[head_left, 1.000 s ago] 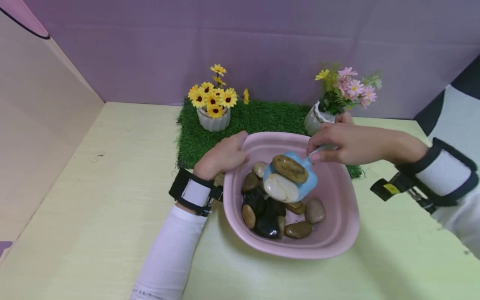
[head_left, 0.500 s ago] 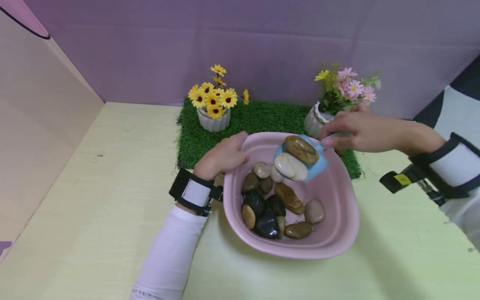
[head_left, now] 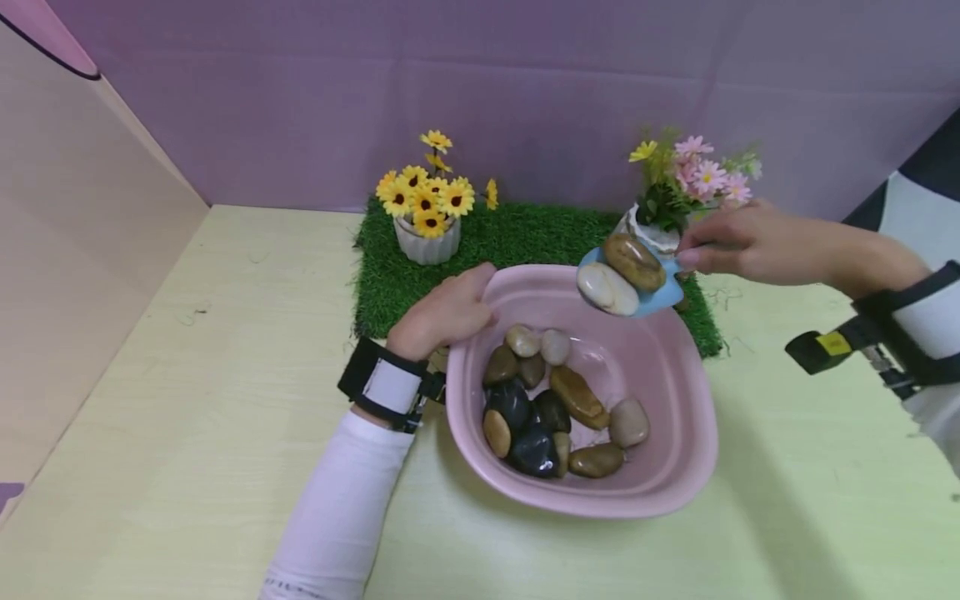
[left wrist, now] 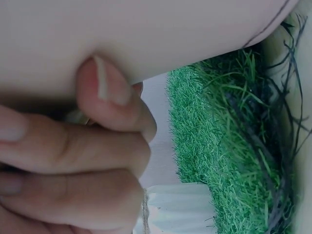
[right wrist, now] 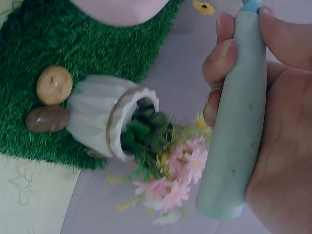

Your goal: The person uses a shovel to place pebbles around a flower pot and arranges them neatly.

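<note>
My left hand [head_left: 450, 310] grips the left rim of a pink basin [head_left: 686, 392]. In the left wrist view, curled fingers [left wrist: 92, 151] lie against its outer wall. Wet stones [head_left: 577, 396], black, brown and pale, lie mostly on the left side of the basin. My right hand [head_left: 757, 243] holds a small shovel, its blue blade [head_left: 666, 295] over the basin's far right rim. On the blade rest a brown stone [head_left: 634, 261] and a white stone [head_left: 609, 289]. The right wrist view shows fingers wrapped around the shovel's pale green handle [right wrist: 231, 117].
Behind the basin lies an artificial grass mat [head_left: 540, 229]. A white pot of yellow flowers [head_left: 427, 242] stands on its left, and a white pot of pink flowers [right wrist: 100, 109] on its right. Two stones, tan [right wrist: 54, 85] and brown [right wrist: 48, 119], sit beside the right pot.
My right hand has carried the shovel with its two stones up and right, from over the basin's middle to its far right rim. My left hand and the basin have stayed put.
</note>
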{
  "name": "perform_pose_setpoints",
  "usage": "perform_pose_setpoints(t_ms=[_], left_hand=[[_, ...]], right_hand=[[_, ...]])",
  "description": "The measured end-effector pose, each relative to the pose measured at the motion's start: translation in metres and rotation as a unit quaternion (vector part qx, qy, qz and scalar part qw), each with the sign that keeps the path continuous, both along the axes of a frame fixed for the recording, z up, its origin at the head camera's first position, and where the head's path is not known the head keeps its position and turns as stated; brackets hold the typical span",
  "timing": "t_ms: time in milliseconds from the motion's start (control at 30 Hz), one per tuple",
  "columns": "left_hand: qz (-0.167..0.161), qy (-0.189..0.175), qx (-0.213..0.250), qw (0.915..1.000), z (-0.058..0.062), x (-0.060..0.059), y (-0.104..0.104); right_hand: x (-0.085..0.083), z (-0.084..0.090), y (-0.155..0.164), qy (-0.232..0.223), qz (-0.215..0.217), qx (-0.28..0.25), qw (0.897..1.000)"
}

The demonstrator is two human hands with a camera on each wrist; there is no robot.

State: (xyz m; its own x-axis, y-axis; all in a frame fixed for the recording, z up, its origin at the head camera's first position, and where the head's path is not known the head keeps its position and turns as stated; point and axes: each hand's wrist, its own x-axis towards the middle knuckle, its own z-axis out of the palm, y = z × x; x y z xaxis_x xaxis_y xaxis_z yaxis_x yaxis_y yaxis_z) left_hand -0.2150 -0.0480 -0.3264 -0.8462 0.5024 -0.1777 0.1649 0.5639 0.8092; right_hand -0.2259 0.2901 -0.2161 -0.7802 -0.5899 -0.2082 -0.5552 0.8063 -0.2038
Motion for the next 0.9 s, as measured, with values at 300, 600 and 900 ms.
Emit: perform_pose_setpoints(t_ms=[300, 600, 900], left_hand=[[-0.005, 0.005, -0.008, 0.9999, -0.001, -0.001, 0.000], [-0.007, 0.003, -0.010, 0.9999, -0.001, -0.002, 0.000], [-0.006, 0.003, -0.010, 0.9999, -0.001, -0.001, 0.000]], right_hand=[[-0.008, 0.000, 0.020, -0.051, -0.104, 0.022, 0.993], [-0.011, -0.002, 0.034, -0.124, -0.185, 0.020, 0.975], [-0.015, -0.005, 0.046, -0.122, -0.187, 0.031, 0.974]])
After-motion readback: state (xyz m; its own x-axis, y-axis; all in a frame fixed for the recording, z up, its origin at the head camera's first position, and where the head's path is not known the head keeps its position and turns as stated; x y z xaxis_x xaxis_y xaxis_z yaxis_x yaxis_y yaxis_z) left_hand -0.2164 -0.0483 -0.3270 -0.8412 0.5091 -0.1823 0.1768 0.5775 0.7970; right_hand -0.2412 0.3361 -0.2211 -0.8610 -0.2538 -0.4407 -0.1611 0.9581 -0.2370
